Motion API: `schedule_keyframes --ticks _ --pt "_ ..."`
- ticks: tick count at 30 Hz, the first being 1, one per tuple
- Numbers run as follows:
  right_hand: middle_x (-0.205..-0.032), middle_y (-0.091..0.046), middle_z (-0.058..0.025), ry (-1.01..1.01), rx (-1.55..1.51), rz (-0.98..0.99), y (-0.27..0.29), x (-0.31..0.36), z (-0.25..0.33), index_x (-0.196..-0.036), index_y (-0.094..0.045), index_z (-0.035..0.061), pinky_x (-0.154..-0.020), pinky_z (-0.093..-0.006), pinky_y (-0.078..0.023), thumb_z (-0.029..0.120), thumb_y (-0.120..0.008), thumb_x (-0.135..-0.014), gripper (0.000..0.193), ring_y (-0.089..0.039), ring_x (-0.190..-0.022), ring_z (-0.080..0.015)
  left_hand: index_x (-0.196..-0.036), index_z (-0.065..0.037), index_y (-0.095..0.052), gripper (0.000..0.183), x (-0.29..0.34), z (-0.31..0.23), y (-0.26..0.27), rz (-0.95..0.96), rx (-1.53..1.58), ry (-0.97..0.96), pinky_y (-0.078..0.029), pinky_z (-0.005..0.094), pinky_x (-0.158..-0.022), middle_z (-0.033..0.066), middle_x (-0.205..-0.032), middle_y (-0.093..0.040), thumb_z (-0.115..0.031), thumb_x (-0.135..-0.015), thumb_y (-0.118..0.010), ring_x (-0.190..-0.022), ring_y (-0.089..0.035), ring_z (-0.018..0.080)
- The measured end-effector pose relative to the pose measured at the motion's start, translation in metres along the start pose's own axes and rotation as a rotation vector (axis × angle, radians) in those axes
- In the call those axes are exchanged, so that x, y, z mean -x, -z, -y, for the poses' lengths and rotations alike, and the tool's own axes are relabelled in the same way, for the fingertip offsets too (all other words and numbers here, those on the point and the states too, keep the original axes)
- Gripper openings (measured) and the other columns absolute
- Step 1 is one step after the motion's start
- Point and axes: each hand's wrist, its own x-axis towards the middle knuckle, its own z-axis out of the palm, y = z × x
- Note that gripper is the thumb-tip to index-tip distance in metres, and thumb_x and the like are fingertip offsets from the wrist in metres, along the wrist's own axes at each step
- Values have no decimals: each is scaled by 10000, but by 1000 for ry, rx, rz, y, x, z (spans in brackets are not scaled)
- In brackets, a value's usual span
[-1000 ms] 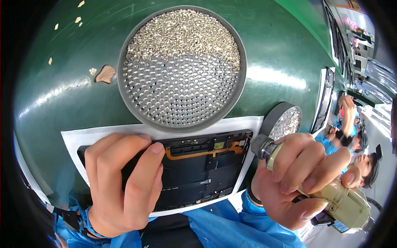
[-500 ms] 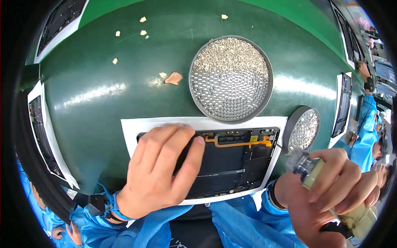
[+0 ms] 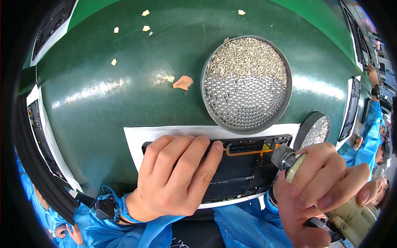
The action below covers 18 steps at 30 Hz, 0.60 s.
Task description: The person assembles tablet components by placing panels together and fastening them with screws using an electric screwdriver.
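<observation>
Paper (image 3: 134,138) lies under a dark opened device (image 3: 235,170). The left hand (image 3: 173,177), palm down, fingers bent, rests on the device's left part, its grip hidden. The right hand (image 3: 324,182) curls around a beige power screwdriver (image 3: 351,223), nose near the device's upper-right corner.

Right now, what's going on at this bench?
A person's right hand grips a pale-green power tool, its knurled nose over the far right corner of an opened black flat device, near an orange ribbon cable. Whether the tip makes contact is hidden. The left hand lies over the device's left part. Beyond sits a large round tray of small metal pieces; a smaller tray stands right of it.
</observation>
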Motion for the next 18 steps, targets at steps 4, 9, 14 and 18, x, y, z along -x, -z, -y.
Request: schedule_keyframes --ticks 4,9,14,18 --pt "-959 -484 -5 6 -13 10 4 0 -2 -1296 -361 4 -562 -223 -432 362 -837 -919 705 -490 -613 -80 -1053 31 -800 401 0 -2 0 8 -21 -8 -562 405 -819 154 -1100 -710 -126 -695 -710 -987 -657 275" --pt "-966 -489 -11 -6 -1 -1 2 0 1 -1277 -377 5 -573 -234 -441 346 -853 -904 694 -499 -639 -86 -1061 55 -797 419 1 -5 -2 14 -18 -1 -573 431 -816 183 -1098 -703 -112 -684 -721 -984 -646 306" --pt "-1056 -520 -45 -179 216 107 8 -24 39 -1450 -401 80 -734 -389 -559 321 -648 -1059 522 -576 -833 -179 -1065 62 -793 406 -2 -8 4 11 14 16 -573 452 -827 199 -1102 -691 -102 -698 -732 -974 -635 326" --pt "-1052 -521 -42 -281 84 140 -1 -40 41 -1453 -423 94 -687 -328 -499 347 -618 -1072 497 -544 -819 -163 -1056 51 -794 412 5 -5 3 -1 18 16 -574 447 -844 185 -1115 -696 -111 -685 -717 -993 -640 313"
